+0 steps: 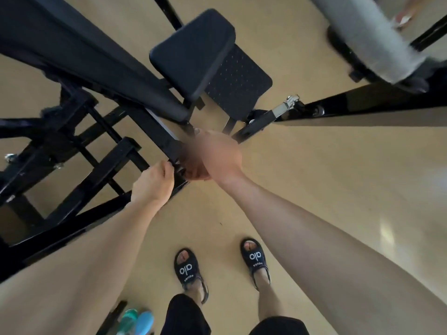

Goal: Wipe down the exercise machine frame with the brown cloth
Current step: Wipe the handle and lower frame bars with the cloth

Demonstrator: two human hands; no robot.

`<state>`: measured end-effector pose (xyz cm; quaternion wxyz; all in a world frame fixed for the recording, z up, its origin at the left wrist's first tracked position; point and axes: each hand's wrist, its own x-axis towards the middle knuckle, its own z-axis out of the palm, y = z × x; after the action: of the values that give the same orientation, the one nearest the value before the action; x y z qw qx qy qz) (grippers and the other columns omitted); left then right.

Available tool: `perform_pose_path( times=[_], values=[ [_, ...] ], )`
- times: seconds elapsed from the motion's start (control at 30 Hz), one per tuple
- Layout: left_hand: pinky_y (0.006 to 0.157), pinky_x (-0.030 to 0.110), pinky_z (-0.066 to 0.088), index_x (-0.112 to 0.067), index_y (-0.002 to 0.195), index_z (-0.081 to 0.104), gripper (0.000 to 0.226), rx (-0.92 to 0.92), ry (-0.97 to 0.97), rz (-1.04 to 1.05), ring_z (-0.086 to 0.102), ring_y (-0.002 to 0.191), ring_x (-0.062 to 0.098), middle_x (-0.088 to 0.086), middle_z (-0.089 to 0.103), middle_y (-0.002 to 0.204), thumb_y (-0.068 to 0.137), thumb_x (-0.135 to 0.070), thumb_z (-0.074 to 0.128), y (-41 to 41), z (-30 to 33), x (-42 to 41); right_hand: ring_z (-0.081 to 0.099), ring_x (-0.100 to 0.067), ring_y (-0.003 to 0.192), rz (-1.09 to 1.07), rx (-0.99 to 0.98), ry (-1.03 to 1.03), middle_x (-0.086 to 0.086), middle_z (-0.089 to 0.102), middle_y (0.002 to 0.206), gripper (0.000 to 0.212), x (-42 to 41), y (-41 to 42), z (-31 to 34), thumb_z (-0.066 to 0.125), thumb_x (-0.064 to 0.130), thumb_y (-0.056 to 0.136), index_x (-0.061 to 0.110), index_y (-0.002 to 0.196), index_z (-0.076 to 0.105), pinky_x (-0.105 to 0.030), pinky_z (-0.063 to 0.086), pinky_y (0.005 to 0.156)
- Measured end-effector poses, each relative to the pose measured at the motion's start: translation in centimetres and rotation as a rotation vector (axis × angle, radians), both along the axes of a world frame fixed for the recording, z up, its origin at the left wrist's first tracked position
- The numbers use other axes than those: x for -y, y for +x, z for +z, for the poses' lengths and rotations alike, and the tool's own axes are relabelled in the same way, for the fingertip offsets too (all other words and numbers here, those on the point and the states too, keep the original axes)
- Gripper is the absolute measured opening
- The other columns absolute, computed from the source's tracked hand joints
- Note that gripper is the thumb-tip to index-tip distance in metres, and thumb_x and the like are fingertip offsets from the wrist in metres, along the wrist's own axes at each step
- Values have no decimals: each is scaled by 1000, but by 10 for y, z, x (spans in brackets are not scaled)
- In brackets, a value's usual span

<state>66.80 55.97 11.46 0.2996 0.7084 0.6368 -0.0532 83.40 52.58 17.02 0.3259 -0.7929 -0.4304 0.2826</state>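
Observation:
The black exercise machine frame [104, 165] fills the left of the view, with a padded back rest and dark seat pad [193, 56] above it. My left hand [153, 182] grips the end of a black frame bar with curled fingers. My right hand [217, 155], blurred by motion, is at the same bar end just to the right. It holds the brown cloth [196, 171], bunched under the palm against the frame. How far the cloth wraps the bar is hidden by the hand.
A black perforated foot plate [238, 81] lies beyond the seat. A long black beam [362, 105] runs to the right, with a grey padded roller [370, 37] above it. Tan floor surrounds my sandalled feet [191, 269]. Teal and blue bottles [137, 321] stand bottom left.

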Motion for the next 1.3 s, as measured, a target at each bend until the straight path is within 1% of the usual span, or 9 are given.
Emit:
perform_pose_path(
  times=[0.07, 0.2, 0.33, 0.5, 0.7, 0.83, 0.97, 1.13, 1.3],
  values=[
    [75, 44, 51, -19, 88, 50, 39, 38, -29, -27, 60, 83, 32, 9, 61, 89, 110, -37, 24, 5, 15, 2, 64, -20, 76, -35, -92, 3, 3, 64, 73, 46, 21, 12, 20, 47, 53, 103, 23, 69, 59, -37, 54, 69],
    [71, 40, 50, -15, 99, 53, 41, 152, 30, -28, 62, 82, 24, 5, 59, 87, 110, -41, 25, 29, 62, 15, 67, 2, 72, -255, -337, -19, 11, 71, 78, 40, 71, 48, 55, 50, 62, 99, 32, 79, 66, -10, 47, 54],
    [65, 26, 46, -18, 95, 51, 30, 300, 197, -43, 58, 77, 14, -1, 55, 84, 110, -36, 32, 75, 130, 31, 68, 6, 62, -410, -518, -8, 3, 72, 87, 38, 123, 79, 79, 56, 59, 99, 24, 95, 71, -15, 50, 42],
    [70, 32, 54, -14, 103, 58, 26, 441, 496, -133, 58, 77, 10, -4, 59, 89, 111, -29, 39, 139, 221, 65, 66, 1, 72, -432, -428, -29, 10, 69, 91, 38, 182, 137, 110, 50, 60, 101, 27, 110, 66, -2, 41, 47],
    [79, 47, 55, -2, 99, 59, 25, 598, 774, -39, 58, 79, 22, 1, 57, 89, 109, -18, 42, 220, 292, 114, 73, -8, 72, -502, -399, 39, 6, 76, 85, 30, 215, 224, 153, 47, 47, 107, 25, 111, 68, -17, 54, 58],
    [84, 47, 52, -1, 103, 60, 26, 611, 805, -46, 59, 83, 23, 5, 61, 94, 108, -19, 41, 262, 315, 122, 74, -11, 79, -441, -421, 181, -1, 76, 94, 43, 195, 252, 200, 47, 52, 106, 19, 120, 69, -17, 55, 55],
    [82, 48, 51, -2, 104, 57, 28, 587, 779, -44, 58, 84, 25, 6, 60, 96, 109, -22, 38, 293, 325, 113, 68, 7, 59, -269, -506, 277, 21, 71, 65, 29, 157, 259, 238, 48, 50, 106, 30, 98, 67, -9, 48, 45],
    [83, 51, 50, -7, 102, 53, 27, 664, 610, 112, 57, 87, 26, 2, 58, 92, 110, -25, 33, 321, 314, 101, 67, -15, 86, 63, -501, 20, 7, 71, 85, 46, 110, 239, 246, 34, 59, 103, 37, 78, 66, -39, 53, 86],
    [82, 46, 48, -14, 96, 54, 34, 647, 699, 187, 56, 81, 19, -4, 58, 87, 105, -31, 26, 329, 302, 101, 70, -6, 85, 101, -517, -47, 10, 78, 86, 45, 99, 248, 232, 42, 53, 103, 36, 78, 76, -35, 53, 81]
  ],
)
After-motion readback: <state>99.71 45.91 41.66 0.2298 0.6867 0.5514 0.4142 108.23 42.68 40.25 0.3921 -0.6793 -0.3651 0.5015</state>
